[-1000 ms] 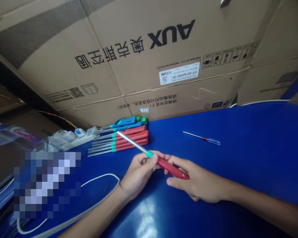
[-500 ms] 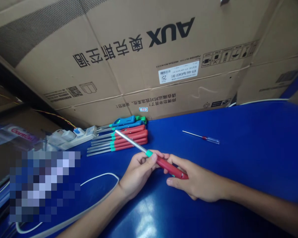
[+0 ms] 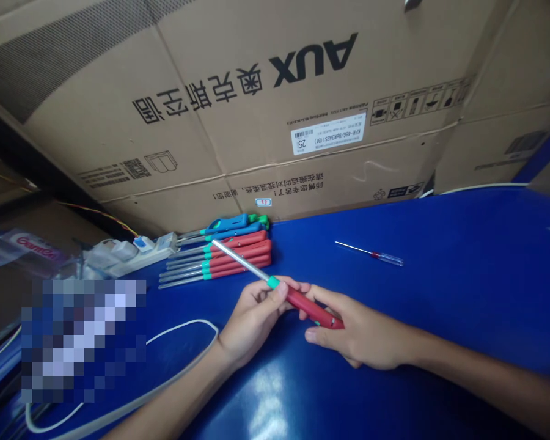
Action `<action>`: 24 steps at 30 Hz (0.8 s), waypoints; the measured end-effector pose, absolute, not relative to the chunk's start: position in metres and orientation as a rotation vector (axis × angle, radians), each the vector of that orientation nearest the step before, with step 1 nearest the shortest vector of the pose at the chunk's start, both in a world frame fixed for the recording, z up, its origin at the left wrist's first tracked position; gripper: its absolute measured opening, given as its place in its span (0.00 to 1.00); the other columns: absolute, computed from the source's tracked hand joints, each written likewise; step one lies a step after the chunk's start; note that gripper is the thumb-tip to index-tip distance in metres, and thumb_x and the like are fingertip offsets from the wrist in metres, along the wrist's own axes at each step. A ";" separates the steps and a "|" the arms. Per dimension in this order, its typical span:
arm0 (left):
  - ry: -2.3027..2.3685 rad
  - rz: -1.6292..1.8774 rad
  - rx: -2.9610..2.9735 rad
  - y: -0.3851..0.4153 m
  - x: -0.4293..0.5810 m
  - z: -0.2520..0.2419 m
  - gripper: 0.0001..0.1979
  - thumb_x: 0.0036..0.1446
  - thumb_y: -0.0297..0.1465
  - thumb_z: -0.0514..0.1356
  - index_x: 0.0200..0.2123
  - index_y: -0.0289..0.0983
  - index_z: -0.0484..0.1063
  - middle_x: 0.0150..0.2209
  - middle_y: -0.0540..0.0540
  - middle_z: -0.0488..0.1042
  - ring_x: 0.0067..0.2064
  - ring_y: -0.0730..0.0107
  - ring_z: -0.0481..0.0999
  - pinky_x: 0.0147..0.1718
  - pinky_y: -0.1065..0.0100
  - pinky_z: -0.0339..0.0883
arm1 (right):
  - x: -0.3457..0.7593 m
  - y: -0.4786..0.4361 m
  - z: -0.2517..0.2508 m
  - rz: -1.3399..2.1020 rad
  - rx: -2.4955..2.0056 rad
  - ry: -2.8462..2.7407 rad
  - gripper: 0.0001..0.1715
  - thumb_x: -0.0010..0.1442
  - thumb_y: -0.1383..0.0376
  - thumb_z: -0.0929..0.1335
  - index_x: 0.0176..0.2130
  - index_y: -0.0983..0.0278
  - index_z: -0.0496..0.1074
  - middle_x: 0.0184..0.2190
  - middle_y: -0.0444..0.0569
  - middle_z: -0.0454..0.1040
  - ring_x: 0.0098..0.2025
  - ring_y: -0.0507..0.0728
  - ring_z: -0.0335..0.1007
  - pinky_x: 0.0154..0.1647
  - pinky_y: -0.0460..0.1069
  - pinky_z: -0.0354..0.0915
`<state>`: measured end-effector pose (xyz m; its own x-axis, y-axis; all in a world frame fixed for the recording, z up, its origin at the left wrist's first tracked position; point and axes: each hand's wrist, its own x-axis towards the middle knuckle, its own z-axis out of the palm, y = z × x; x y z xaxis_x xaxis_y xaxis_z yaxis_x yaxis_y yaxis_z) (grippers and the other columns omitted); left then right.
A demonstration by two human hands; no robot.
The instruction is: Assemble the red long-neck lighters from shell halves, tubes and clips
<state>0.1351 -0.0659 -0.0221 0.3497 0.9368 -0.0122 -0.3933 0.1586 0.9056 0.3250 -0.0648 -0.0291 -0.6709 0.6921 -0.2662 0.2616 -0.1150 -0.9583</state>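
Note:
A red lighter [image 3: 302,302] with a green collar and a long metal tube is held above the blue table [image 3: 421,305], its tube pointing up and left. My left hand [image 3: 256,318] grips it near the collar, thumb on top. Around the handle's rear end is my right hand [image 3: 352,327], its fingers partly hidden behind the handle. Beyond them lies a row of similar lighters, several red [image 3: 241,256] and some blue [image 3: 233,229], tubes toward the left. A small screwdriver [image 3: 387,259] with a clear handle lies on the right.
A large cardboard box [image 3: 201,140] stands upright along the back. At the left are a white power strip [image 3: 165,247] with plugs, a looped white cable [image 3: 183,324] and a pixelated patch over part of the table.
The red lighter has rolled slightly in my hands, and more of a green part shows near its rear end. Both hands keep their hold.

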 end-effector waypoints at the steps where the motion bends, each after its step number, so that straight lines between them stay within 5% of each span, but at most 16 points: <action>1: 0.692 1.070 0.974 -0.066 0.135 -0.022 0.09 0.57 0.34 0.65 0.36 0.34 0.79 0.39 0.40 0.79 0.38 0.62 0.77 0.41 0.62 0.67 | 0.325 -0.065 -0.028 1.847 -1.049 -1.846 0.41 0.62 0.61 0.67 0.67 0.51 0.46 0.27 0.39 0.67 0.15 0.43 0.54 0.13 0.39 0.54; 13: 0.719 1.082 0.999 -0.067 0.136 -0.022 0.10 0.56 0.35 0.65 0.36 0.35 0.79 0.38 0.41 0.79 0.36 0.63 0.76 0.39 0.63 0.67 | 0.325 -0.065 -0.031 1.865 -1.024 -1.805 0.42 0.60 0.60 0.69 0.66 0.52 0.47 0.28 0.39 0.68 0.16 0.43 0.54 0.14 0.40 0.54; 19: 0.703 1.068 1.052 -0.070 0.136 -0.019 0.10 0.57 0.36 0.65 0.38 0.36 0.79 0.38 0.41 0.79 0.36 0.64 0.76 0.38 0.64 0.66 | 0.325 -0.068 -0.025 1.786 -0.997 -1.850 0.40 0.59 0.63 0.69 0.66 0.55 0.52 0.52 0.53 0.69 0.18 0.41 0.56 0.15 0.41 0.56; 24: 0.714 1.070 1.033 -0.070 0.136 -0.020 0.10 0.56 0.36 0.65 0.37 0.36 0.79 0.37 0.42 0.79 0.36 0.64 0.76 0.38 0.64 0.66 | 0.325 -0.067 -0.022 1.793 -0.979 -1.872 0.41 0.58 0.65 0.69 0.65 0.55 0.52 0.51 0.51 0.69 0.19 0.42 0.58 0.16 0.42 0.56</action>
<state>0.1363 -0.0699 -0.0199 0.3437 0.9390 0.0070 -0.3541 0.1227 0.9271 0.3252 -0.0670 -0.0217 -0.6909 0.6958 -0.1965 0.2263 -0.0500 -0.9728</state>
